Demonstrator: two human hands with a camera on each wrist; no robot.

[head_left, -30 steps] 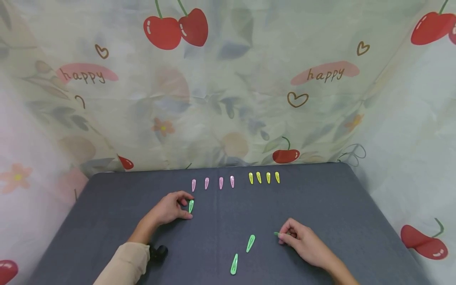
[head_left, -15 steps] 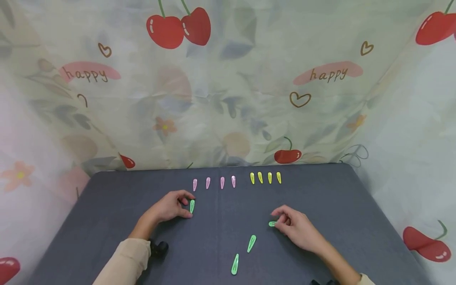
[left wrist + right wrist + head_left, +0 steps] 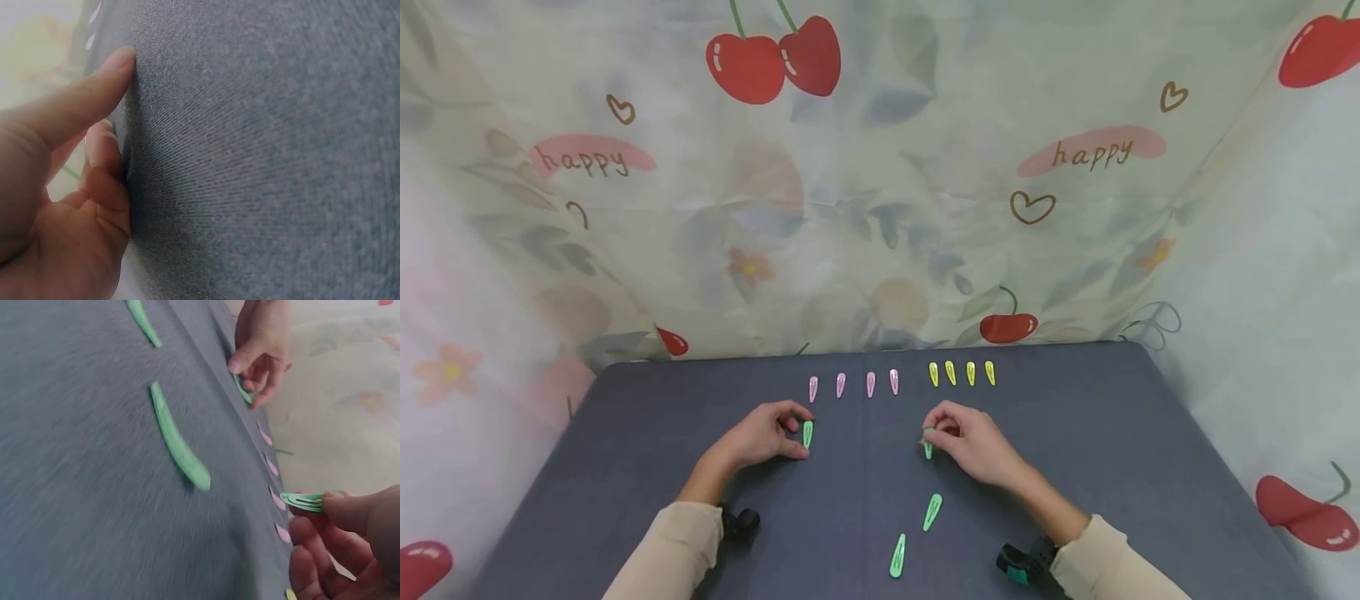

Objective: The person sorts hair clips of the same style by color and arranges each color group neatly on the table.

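On the dark cloth, my left hand holds a green snap hair clip lengthwise, the thumb at its near end and the fingers at its far end. That clip lies just below the leftmost pink clip. My right hand pinches another green hair clip between thumb and forefinger, narrow end pointing out. In the left wrist view, the left thumb reaches along the cloth and the clip is hidden. Two more green clips, one nearer the middle and one closer to me, lie between the arms.
Several pink clips form a row at the back of the table. Several yellow clips continue it to the right. A printed curtain hangs behind the table and at both sides. Dark wrist devices sit on both wrists.
My right hand has moved left and away from me with its green clip, which has turned from sideways to pointing toward me. The left hand has stayed at its clip.
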